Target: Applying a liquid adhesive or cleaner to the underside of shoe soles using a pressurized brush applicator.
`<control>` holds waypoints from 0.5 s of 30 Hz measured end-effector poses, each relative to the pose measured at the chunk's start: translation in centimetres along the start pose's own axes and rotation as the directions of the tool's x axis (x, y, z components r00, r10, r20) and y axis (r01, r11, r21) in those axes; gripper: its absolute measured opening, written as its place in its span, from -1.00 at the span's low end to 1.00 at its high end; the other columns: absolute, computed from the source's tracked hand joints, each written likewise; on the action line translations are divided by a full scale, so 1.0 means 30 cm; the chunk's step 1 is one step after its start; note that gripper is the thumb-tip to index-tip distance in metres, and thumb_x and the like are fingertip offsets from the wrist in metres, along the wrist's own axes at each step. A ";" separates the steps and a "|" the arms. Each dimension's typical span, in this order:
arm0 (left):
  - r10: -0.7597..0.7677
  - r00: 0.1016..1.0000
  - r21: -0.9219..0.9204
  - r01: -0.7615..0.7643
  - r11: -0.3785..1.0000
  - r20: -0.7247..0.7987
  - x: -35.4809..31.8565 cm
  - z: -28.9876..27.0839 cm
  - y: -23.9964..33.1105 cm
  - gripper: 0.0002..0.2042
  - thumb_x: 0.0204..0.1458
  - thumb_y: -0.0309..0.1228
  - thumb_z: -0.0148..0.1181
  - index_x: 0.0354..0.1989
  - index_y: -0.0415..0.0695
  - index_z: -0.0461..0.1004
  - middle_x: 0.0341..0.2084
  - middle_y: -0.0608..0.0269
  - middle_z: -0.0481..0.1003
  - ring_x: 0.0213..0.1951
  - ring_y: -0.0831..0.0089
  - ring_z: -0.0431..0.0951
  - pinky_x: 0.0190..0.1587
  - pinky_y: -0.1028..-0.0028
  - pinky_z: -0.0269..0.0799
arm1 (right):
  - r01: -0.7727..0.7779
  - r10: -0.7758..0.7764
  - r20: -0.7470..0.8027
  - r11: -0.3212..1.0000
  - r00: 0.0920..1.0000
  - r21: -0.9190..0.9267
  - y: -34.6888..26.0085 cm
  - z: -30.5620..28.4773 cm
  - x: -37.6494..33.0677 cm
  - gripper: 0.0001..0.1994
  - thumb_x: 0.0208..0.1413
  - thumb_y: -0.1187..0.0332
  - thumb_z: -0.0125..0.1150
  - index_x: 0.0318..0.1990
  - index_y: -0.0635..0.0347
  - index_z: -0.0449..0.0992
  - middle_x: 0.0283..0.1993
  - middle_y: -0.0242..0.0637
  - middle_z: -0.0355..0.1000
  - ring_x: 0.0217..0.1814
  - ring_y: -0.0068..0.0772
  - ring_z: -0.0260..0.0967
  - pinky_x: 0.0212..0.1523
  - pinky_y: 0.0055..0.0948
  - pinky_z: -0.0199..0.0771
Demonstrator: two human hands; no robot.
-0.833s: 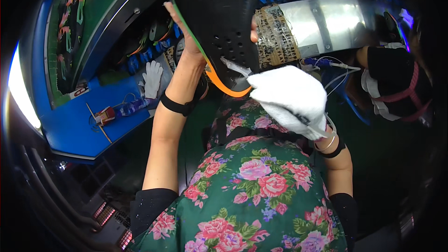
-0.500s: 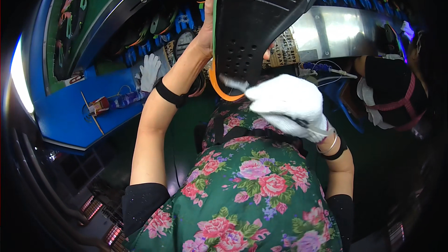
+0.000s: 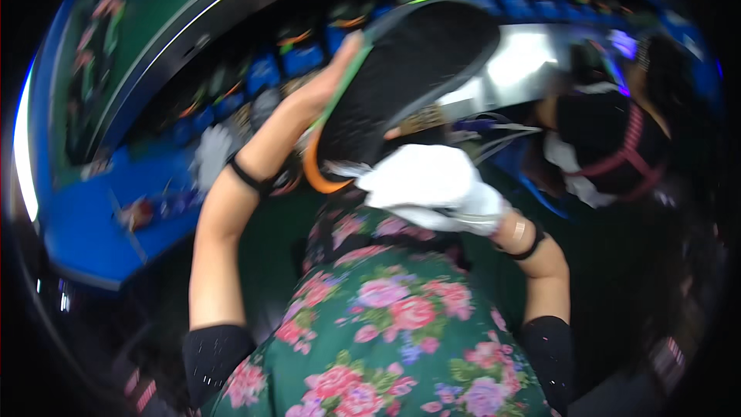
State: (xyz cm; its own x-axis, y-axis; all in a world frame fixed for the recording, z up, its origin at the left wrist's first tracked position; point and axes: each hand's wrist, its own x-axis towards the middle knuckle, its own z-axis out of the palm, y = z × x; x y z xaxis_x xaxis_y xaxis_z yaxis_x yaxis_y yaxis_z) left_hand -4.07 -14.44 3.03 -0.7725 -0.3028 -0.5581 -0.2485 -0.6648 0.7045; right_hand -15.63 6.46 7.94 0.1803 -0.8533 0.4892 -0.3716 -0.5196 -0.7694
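A black shoe sole with a green and orange edge is held up in front of me. My left hand, bare, grips it from behind: the thumb side shows along the left edge and a fingertip pokes out at the right edge. At the orange-rimmed end, my right hand, in a white knitted glove, is closed on a small tool with a pale tip. That tip is at the sole's lower end; blur hides its kind and whether it touches.
A blue table at the left bears a white glove and a small red container. Behind the sole runs a curved line with blue holders and a shiny metal plate. Another person is close at the right.
The sole and both hands have shifted left in the picture, and the sole now leans more to the right. The whole view has swung and blurred. Both hands keep their hold.
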 end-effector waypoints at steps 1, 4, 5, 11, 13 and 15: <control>0.028 0.999 -0.063 -0.029 0.998 -0.017 0.041 -0.022 -0.017 -0.23 0.31 0.34 -0.28 0.27 -0.09 0.47 0.05 0.07 0.57 -0.10 0.25 0.63 0.04 0.28 0.57 | 0.000 -0.008 -0.067 0.993 0.998 -0.121 0.007 0.007 -0.008 -0.74 -0.01 0.51 0.41 -0.14 0.00 0.71 -0.08 -0.30 0.67 -0.11 -0.17 0.64 -0.10 -0.29 0.64; 0.092 0.996 -0.161 -0.088 0.983 0.013 0.044 -0.172 -0.084 -0.28 0.33 0.29 -0.24 0.25 -0.11 0.48 0.05 0.06 0.58 -0.07 0.24 0.63 0.04 0.25 0.58 | -0.031 0.052 -0.054 0.941 0.997 0.338 -0.024 0.070 0.006 -0.87 0.05 0.47 0.38 -0.23 0.08 0.73 -0.15 -0.27 0.67 -0.18 -0.16 0.62 -0.07 -0.24 0.60; 0.106 0.993 -0.205 -0.095 0.974 0.043 0.065 -0.224 -0.134 -0.30 0.33 0.27 -0.22 0.24 -0.11 0.48 0.05 0.06 0.58 -0.06 0.24 0.63 0.05 0.24 0.59 | -0.044 0.128 -0.149 0.883 0.981 0.468 -0.030 0.102 -0.005 -0.91 0.07 0.48 0.39 -0.27 0.18 0.74 -0.25 -0.25 0.68 -0.22 -0.30 0.64 -0.15 -0.34 0.61; 0.325 0.822 -0.534 -0.031 0.845 0.467 0.188 -0.625 -0.500 -0.39 0.36 0.16 -0.13 0.20 -0.14 0.49 0.04 0.03 0.58 -0.01 0.22 0.64 0.06 0.19 0.60 | -0.207 0.393 -0.509 0.900 0.766 0.383 -0.026 0.101 -0.013 -0.76 0.14 0.50 0.38 -0.03 0.31 0.67 -0.01 -0.14 0.64 0.03 -0.34 0.59 0.07 -0.36 0.57; 0.297 0.915 -0.461 -0.147 0.875 0.272 0.124 -0.304 -0.378 -0.47 0.36 0.07 -0.09 0.15 -0.14 0.50 0.03 0.04 0.59 -0.02 0.15 0.63 0.08 0.15 0.60 | -0.157 0.193 -0.567 0.981 0.801 0.112 0.004 0.053 -0.024 -0.76 0.19 0.46 0.33 0.01 0.27 0.66 0.00 -0.19 0.63 0.01 -0.34 0.56 0.04 -0.35 0.55; 0.177 0.974 -0.499 -0.083 0.862 0.144 0.002 -0.103 -0.304 -0.45 0.36 0.04 -0.07 0.23 -0.19 0.45 0.13 0.00 0.54 0.12 0.01 0.56 0.22 0.07 0.50 | -0.198 0.251 -0.494 0.967 0.833 0.158 -0.015 0.028 -0.032 -0.74 0.18 0.46 0.34 0.02 0.25 0.65 -0.01 -0.19 0.63 0.02 -0.32 0.56 0.02 -0.35 0.55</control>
State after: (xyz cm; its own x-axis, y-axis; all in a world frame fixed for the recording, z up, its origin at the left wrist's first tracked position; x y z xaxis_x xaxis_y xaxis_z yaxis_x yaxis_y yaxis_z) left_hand -0.06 -10.51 -4.78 -0.8802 -0.3145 -0.3555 0.1419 -0.8891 0.4351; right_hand -14.86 7.48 7.45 -0.3927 -0.8196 0.4172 -0.2517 -0.3406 -0.9059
